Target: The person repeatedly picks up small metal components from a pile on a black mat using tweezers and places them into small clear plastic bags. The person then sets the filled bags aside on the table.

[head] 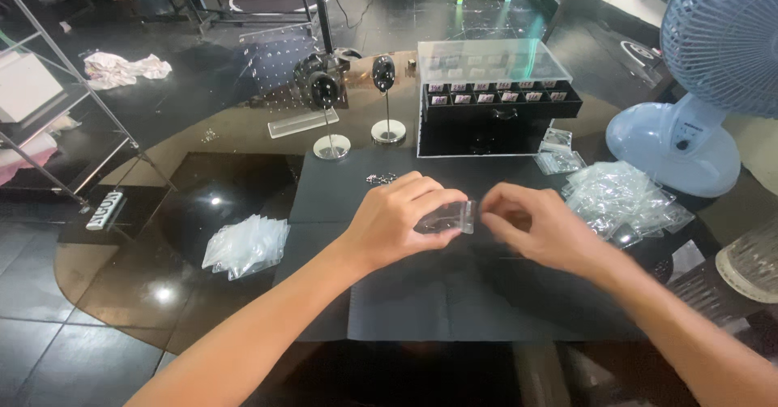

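My left hand grips a small clear plastic zip bag above a black mat on the dark glass table. My right hand pinches at the bag's right edge with thumb and fingertips, so both hands hold it. Some small metal pieces lie on the mat just beyond my left hand. Whether anything is inside the bag I cannot tell.
A pile of empty clear bags lies left of the mat; a heap of filled bags lies right. Behind stand two black bust stands, a clear-lidded black display case, a white fan and a metal rack.
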